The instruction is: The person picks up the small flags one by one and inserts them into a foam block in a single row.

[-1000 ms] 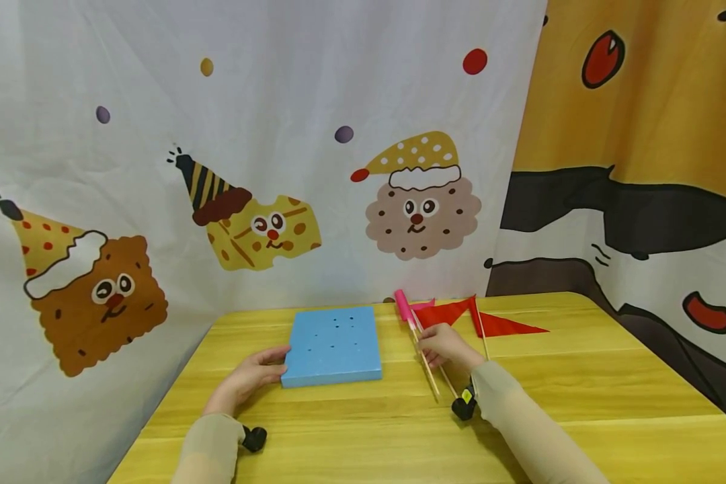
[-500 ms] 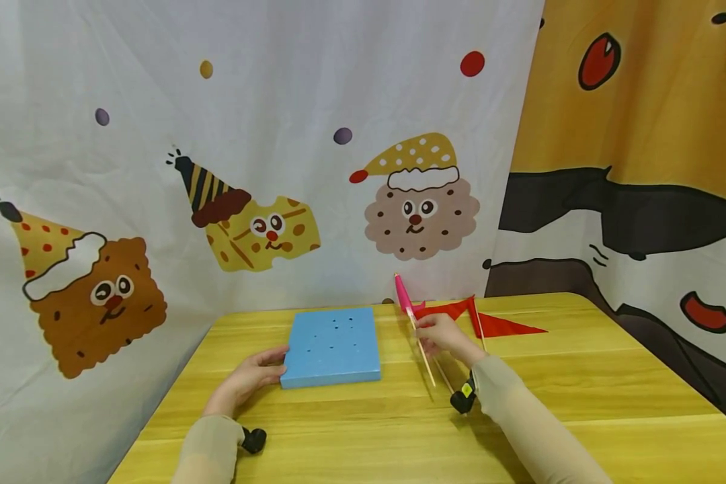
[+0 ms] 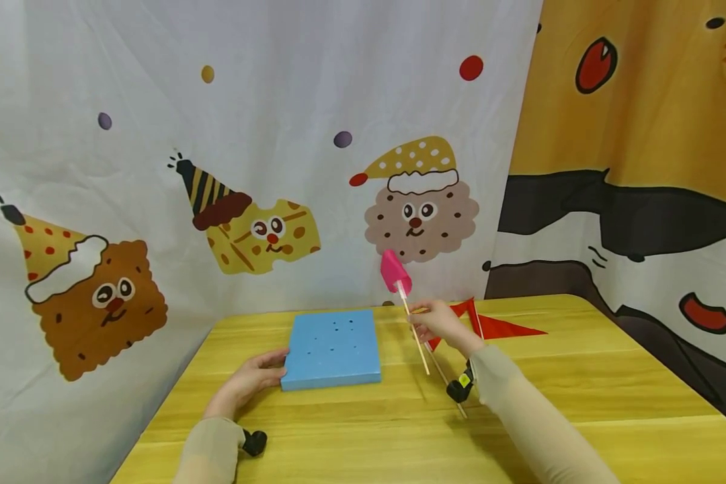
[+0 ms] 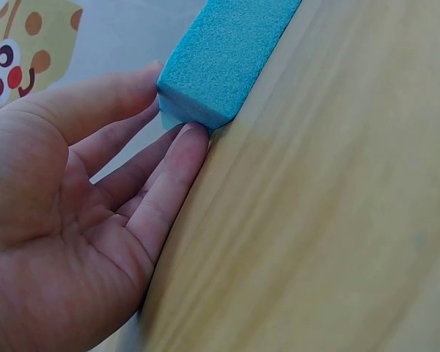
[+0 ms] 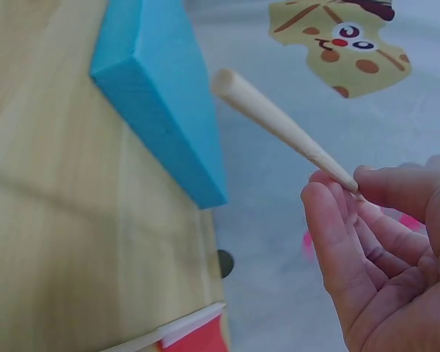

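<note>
We are judging the step in hand to be holding a pink flag (image 3: 394, 272) above the surface (image 3: 339, 437) while steadying a blue block (image 3: 333, 368) lying on it. Our right grip (image 3: 440, 325) is pinching the flag's stick (image 3: 420, 352) narrowly between thumb and fingertips; our left grip (image 3: 253, 378), spread wider, is clasping the block's left end. We are reckoning the next move calls for careful control of the stick's free end. The right wrist is showing us its blunt round tip (image 5: 226, 82); only the head view is revealing the block's holes (image 3: 337, 329).
</note>
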Action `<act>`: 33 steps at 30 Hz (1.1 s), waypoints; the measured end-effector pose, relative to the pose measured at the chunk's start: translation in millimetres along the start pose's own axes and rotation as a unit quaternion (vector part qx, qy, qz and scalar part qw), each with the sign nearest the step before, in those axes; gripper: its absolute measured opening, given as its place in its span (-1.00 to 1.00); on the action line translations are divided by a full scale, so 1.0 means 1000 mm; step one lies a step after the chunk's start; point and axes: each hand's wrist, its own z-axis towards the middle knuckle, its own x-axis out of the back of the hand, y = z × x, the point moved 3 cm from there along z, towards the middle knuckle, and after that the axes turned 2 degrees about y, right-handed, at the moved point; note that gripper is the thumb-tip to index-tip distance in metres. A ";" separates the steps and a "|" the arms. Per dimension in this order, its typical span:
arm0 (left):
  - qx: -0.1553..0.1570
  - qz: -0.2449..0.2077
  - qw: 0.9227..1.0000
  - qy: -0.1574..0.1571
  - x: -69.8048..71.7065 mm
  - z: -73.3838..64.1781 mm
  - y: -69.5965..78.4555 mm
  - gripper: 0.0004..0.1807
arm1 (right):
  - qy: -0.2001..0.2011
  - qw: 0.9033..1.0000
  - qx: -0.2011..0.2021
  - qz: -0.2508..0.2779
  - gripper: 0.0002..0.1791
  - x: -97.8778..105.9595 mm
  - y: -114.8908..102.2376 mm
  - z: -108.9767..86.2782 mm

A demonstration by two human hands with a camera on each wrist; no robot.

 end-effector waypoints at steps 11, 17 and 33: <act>-0.002 -0.001 1.000 0.006 0.002 -0.001 -0.004 -0.30 | -0.010 0.999 0.043 0.017 -0.65 -0.021 -0.030 0.008; -0.003 0.003 1.000 0.003 0.001 -0.001 -0.001 -0.29 | -0.007 0.997 0.062 0.050 -0.69 -0.044 -0.035 0.014; -0.013 -0.002 1.000 -0.003 0.000 -0.002 0.002 -0.33 | 0.005 0.987 0.103 0.126 -0.68 -0.110 -0.050 0.034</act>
